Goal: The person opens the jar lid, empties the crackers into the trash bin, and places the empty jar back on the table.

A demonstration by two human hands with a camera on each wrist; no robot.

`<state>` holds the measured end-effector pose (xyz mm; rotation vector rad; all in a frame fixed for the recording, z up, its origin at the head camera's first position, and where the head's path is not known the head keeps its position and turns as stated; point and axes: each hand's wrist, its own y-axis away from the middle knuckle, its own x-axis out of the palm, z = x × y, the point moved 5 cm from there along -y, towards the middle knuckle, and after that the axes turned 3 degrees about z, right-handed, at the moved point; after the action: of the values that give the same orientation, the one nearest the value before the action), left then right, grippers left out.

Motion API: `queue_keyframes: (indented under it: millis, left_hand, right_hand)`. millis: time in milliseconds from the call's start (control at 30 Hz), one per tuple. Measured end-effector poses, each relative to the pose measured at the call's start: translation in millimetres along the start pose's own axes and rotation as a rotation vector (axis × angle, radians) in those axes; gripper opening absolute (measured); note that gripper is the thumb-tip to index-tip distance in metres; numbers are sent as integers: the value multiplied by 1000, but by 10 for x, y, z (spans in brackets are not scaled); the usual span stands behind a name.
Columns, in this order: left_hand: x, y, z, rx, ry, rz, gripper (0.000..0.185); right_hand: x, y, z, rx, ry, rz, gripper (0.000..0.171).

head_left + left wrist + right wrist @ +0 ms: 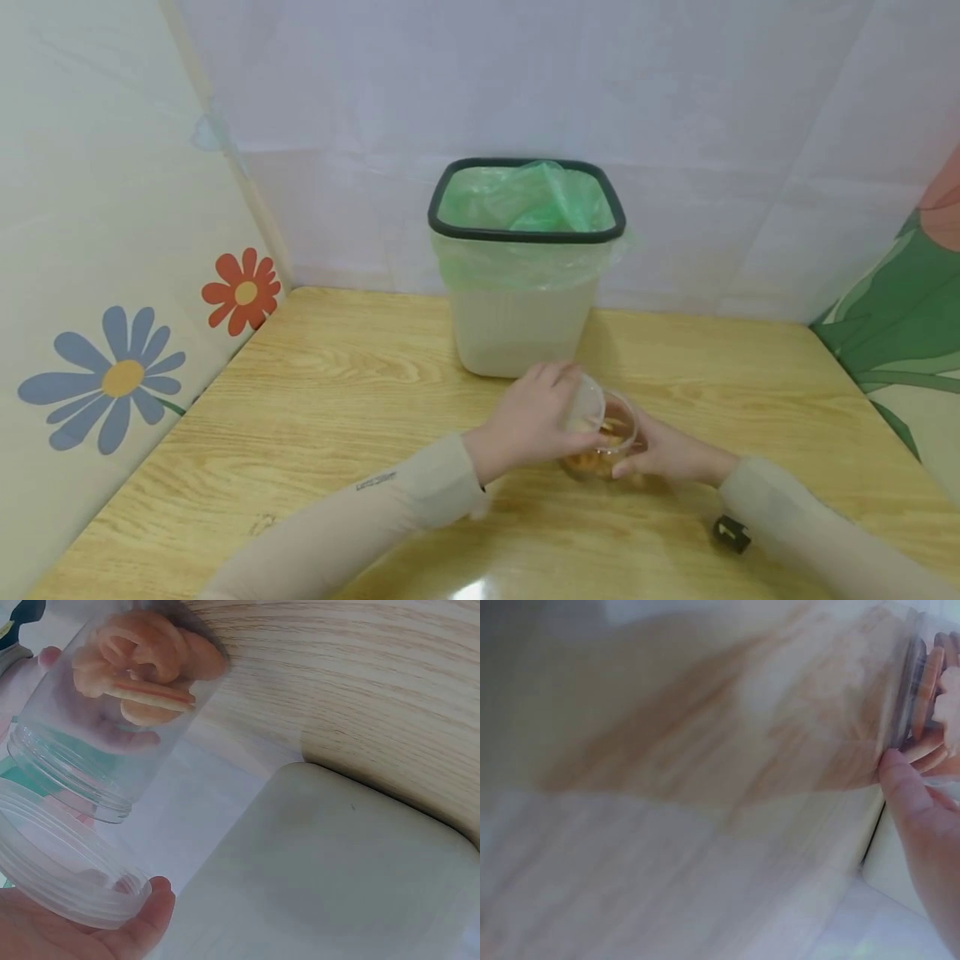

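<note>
My left hand (528, 417) grips a translucent screw lid (82, 896) by its edge, thumb and fingers at opposite sides. The lid is off the jar and tilted beside its mouth. My right hand (671, 450) holds the clear plastic jar (56, 712) round its side. Orange-brown snack pieces (146, 652), some curled and some stick-like, lie toward the bottom of the jar. In the right wrist view, the thumb of the right hand (922, 817) presses on the jar wall near its base. Both hands are over the table, just in front of the bin.
A pale bin (521, 329) with a dark rim stands behind the hands, lined with a green plastic bag (551, 200). A small black object (730, 533) shows beside the right sleeve. White sheeting rises behind the wood-grain table (337, 358), with flower-patterned panels at both sides.
</note>
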<state>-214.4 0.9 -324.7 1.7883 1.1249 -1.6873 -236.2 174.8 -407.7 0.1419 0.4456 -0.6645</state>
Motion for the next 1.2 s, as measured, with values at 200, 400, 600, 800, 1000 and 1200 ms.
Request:
queue_keyframes:
  millis: [200, 400, 600, 800, 1000, 1200]
  left_hand:
    - [1, 89, 54, -8, 20, 7, 87]
    - [-25, 165, 105, -9, 15, -15, 88]
    - [-35, 252, 165, -15, 25, -35, 88]
    - [-59, 309, 228, -20, 35, -66, 86]
    - [-76, 326, 269, -16, 17, -83, 86]
    - [-100, 364, 315, -10, 58, -108, 86]
  right_hand:
    - [24, 9, -16, -8, -19, 8, 89]
    - [38, 8, -12, -17, -20, 5, 88]
    - [54, 20, -7, 11, 19, -17, 90]
    - [38, 7, 19, 5, 25, -26, 91]
    - [18, -9, 31, 2, -34, -18, 100]
    - [-14, -27, 52, -68, -78, -29, 102]
